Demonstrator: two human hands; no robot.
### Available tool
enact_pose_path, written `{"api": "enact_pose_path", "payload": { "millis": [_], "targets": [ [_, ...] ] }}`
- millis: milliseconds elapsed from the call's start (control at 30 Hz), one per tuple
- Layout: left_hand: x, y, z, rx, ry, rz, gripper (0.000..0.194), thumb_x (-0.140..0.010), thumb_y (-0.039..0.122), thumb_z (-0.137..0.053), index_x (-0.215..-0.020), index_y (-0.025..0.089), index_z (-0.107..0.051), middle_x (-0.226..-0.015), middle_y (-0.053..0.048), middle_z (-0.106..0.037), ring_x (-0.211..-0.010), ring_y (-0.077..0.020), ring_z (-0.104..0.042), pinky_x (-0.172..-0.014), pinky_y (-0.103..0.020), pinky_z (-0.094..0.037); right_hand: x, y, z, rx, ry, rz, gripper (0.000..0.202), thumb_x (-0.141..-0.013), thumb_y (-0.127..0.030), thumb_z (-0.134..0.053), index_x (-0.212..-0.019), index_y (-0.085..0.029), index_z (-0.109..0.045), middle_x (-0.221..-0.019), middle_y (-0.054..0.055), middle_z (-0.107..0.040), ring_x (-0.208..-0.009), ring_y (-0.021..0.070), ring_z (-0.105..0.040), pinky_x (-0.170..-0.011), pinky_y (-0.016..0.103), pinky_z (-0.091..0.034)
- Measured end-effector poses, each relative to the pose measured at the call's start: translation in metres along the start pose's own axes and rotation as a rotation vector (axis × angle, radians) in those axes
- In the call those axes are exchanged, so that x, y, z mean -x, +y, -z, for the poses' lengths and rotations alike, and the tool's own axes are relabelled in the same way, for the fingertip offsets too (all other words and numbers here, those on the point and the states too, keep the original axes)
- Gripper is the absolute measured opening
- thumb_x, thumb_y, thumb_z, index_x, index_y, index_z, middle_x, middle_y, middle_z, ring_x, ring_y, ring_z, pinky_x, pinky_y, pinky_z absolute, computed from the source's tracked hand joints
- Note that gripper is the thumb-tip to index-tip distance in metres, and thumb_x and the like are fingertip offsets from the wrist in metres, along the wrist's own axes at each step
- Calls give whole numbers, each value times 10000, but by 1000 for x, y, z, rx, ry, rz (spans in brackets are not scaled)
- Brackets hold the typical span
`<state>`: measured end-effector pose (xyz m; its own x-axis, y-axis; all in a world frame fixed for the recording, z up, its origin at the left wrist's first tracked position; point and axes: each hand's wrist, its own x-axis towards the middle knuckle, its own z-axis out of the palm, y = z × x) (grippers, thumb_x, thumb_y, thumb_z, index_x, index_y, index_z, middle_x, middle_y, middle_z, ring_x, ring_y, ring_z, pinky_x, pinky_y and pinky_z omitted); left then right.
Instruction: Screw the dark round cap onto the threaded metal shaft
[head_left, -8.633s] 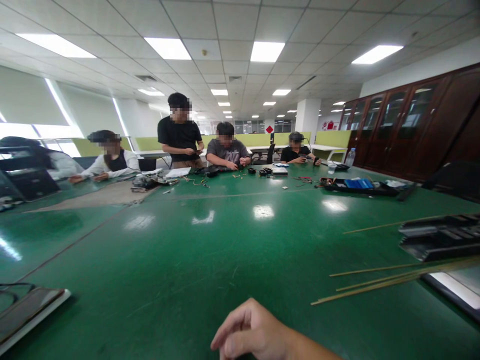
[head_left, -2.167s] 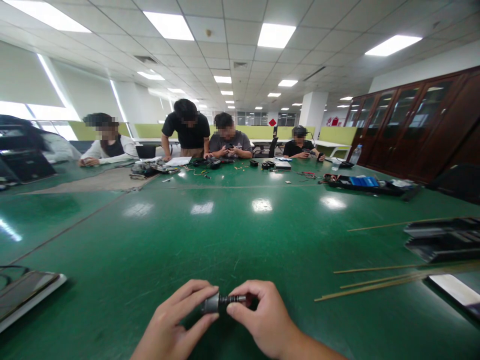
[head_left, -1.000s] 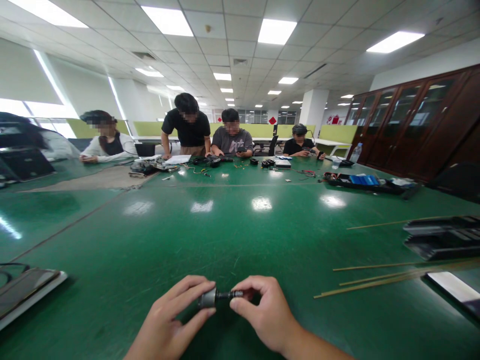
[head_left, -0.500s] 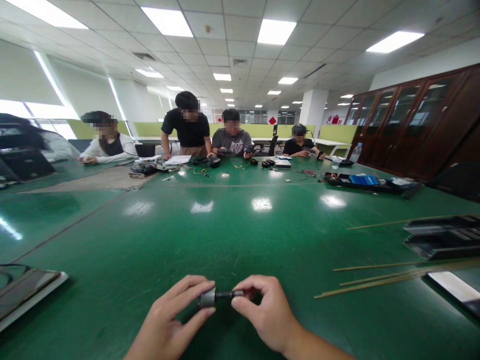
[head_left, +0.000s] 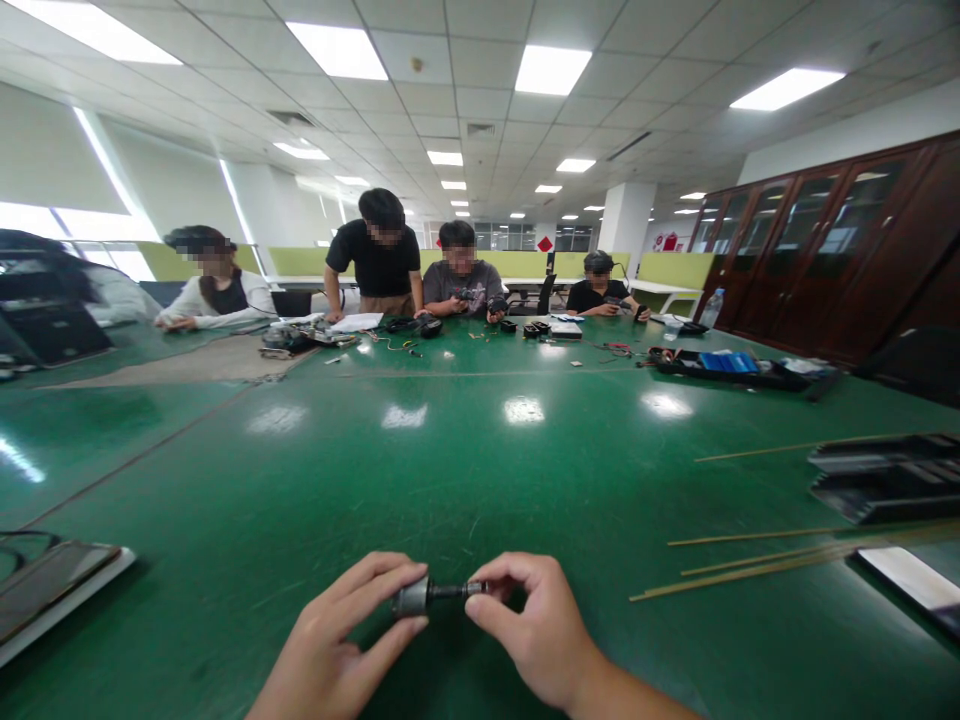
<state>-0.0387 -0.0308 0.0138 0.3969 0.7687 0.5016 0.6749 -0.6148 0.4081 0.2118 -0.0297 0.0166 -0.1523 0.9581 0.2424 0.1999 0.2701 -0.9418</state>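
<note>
Between my hands, low in the head view, lies a dark metal part with a grey cylinder and a thin black shaft (head_left: 448, 591). My left hand (head_left: 349, 625) grips the cylinder (head_left: 412, 597) between thumb and fingers. The thumb and forefinger of my right hand (head_left: 536, 625) pinch the tip of the shaft. The part is held level, its shaft pointing right, over the green table (head_left: 450, 480). My fingers cover some of both ends.
Several thin rods (head_left: 720, 580) lie at the right, by black channel-shaped pieces (head_left: 885, 475) and a phone-like slab (head_left: 907, 580). A flat panel (head_left: 60, 590) rests at left. Farther off are a black tray (head_left: 727, 370), loose parts and several people (head_left: 375, 250).
The metal part and both hands stay almost in place, the cylinder a touch farther left. Across the table, a seated person's hand has shifted slightly. The view has tilted a little.
</note>
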Motion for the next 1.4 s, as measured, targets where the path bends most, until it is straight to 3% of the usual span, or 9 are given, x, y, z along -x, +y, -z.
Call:
{"api": "enact_pose_path", "payload": {
  "millis": [1400],
  "targets": [
    [-2,0,7,32,-10,34,362,-902,329,-692,-1255,282,-628,-1218,-70,-653,-1107,-202,-666,-946,-264,-562,-1,-4,2,-16,25,-4,76,-782,-217,-746,-820,-163,-784,-707,26,-703,-691,175,-613,-683,269,-468]
  ]
}}
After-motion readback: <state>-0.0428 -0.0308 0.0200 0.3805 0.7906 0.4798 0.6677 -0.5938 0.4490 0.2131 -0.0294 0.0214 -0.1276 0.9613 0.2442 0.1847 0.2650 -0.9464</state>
